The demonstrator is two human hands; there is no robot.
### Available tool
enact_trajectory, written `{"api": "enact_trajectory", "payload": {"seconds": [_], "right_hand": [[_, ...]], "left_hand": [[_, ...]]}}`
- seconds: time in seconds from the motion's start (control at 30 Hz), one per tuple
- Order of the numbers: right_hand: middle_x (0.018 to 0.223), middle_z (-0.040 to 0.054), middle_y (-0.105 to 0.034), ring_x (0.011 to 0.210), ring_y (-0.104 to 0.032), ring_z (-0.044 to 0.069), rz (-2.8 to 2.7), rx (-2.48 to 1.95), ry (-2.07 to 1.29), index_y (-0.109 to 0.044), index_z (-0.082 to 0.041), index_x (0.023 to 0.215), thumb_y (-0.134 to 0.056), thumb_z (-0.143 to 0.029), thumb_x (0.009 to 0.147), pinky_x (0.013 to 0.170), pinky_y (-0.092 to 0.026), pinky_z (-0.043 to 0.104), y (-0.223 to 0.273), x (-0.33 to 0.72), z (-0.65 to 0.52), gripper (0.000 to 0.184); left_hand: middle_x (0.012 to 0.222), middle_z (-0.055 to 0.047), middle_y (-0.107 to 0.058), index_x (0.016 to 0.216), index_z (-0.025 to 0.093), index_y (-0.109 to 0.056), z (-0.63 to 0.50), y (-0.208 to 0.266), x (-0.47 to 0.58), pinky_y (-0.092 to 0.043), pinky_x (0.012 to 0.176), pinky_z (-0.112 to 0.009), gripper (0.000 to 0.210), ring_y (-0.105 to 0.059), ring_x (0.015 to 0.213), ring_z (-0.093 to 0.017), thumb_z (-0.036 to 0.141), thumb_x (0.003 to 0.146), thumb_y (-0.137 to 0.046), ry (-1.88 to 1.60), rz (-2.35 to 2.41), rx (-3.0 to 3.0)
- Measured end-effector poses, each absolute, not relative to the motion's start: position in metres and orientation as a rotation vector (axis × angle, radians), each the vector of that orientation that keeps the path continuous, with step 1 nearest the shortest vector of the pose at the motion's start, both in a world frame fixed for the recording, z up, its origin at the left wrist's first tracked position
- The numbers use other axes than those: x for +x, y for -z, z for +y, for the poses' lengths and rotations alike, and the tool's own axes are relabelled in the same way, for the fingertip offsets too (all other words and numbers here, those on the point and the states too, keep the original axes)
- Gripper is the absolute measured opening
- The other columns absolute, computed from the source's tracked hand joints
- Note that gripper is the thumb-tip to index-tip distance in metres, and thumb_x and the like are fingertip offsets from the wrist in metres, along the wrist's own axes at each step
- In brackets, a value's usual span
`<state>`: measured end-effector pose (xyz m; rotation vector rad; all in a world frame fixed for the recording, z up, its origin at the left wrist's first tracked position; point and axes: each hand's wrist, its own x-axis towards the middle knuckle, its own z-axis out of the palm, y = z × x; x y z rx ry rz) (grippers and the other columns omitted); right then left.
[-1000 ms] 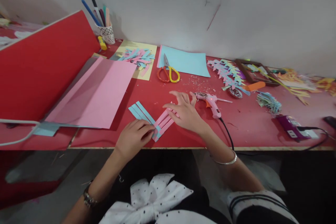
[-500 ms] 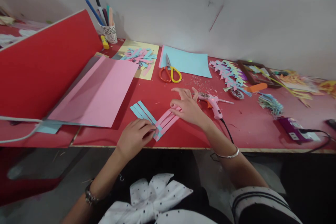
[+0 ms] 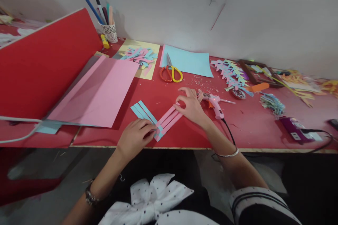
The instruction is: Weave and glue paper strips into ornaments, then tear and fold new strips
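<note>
One left hand [image 3: 135, 135] narrowly holds woven paper [image 3: 158, 132]. Right hand [image 3: 192, 107], grip unclear, has slid toward two o'clock, baring pink strips [image 3: 167, 115].

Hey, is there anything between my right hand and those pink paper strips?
Nothing visible stands in the way: your right hand is right by the far ends of the pink paper strips, though contact is hard to tell. The glue gun lies to the hand's right, not between them.

Red table [image 3: 148, 91] against greyish-white wall [image 3: 163, 7]
</note>
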<state>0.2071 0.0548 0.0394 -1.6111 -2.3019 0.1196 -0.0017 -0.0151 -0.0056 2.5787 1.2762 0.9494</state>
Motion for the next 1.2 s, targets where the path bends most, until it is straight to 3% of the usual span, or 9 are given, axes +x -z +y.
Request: {"api": "enact_trajectory", "payload": {"seconds": [0.63, 0.93, 1.2], "right_hand": [[0.111, 0.0062, -0.052, 0.104, -0.044, 0.023, -2.296, -1.646, -0.082, -0.056, -0.019, 0.064, -0.053, -0.027, 0.077, 0.095, -0.012, 0.052, -0.032, 0.209, 0.054, 0.016], [0.111, 0.0068, -0.053, 0.101, -0.044, 0.023, -2.366, -1.660, 0.089, -0.058, -0.018, 0.065, -0.057, -0.027, 0.077, 0.086, -0.020, 0.044, -0.031, 0.208, 0.056, 0.015], [0.089, 0.0054, -0.056, 0.084, -0.047, 0.019, -2.201, -1.576, 0.337, -0.060, -0.018, 0.071, -0.047, -0.033, 0.084, 0.072, -0.023, 0.033, -0.041, 0.214, 0.047, 0.024]], "left_hand": [[0.075, -0.001, -0.063, 0.079, 0.018, -0.062, -0.015, 0.006, -0.001, -0.045, 0.061, -0.024, 0.015, -0.057, 0.068, -0.013, 0.021, 0.081, -0.048, -0.960, 1.280, 2.552], [0.075, -0.001, -0.063, 0.080, 0.019, -0.062, -0.016, 0.005, 0.000, -0.045, 0.062, -0.024, 0.016, -0.057, 0.069, -0.013, 0.021, 0.082, -0.047, -0.937, 1.298, 2.561], [0.076, -0.001, -0.064, 0.079, 0.019, -0.062, -0.016, 0.005, -0.001, -0.046, 0.063, -0.024, 0.016, -0.057, 0.070, -0.013, 0.021, 0.082, -0.047, -0.935, 1.299, 2.546]]}}
